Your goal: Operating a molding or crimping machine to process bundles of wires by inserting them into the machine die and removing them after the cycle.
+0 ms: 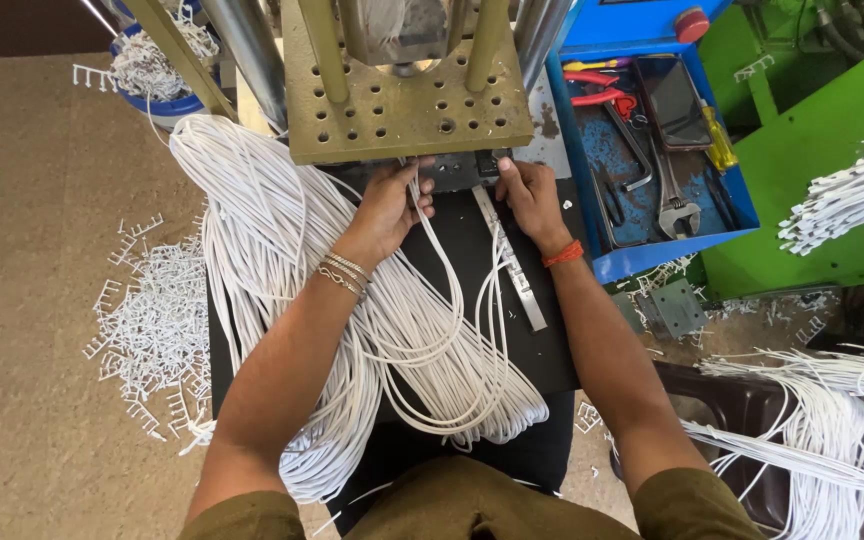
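Note:
My left hand (392,205) grips several white cables (442,300) near their ends, right under the perforated metal plate of the press (407,110). My right hand (529,195) rests beside it at the dark mould block (457,170), fingers curled on the cable ends there. The cables loop down over a black work surface (552,350) toward my lap. A big bundle of white cable (262,240) lies to the left of my left arm. A flat metal bar (512,265) lies on the black surface below my right hand.
A blue tray (652,210) at right holds a wrench, pliers, screwdrivers and a phone. A green machine (812,160) carries more white cables (842,195). White plastic scraps (152,310) litter the floor at left. Another cable bundle (822,430) lies at lower right.

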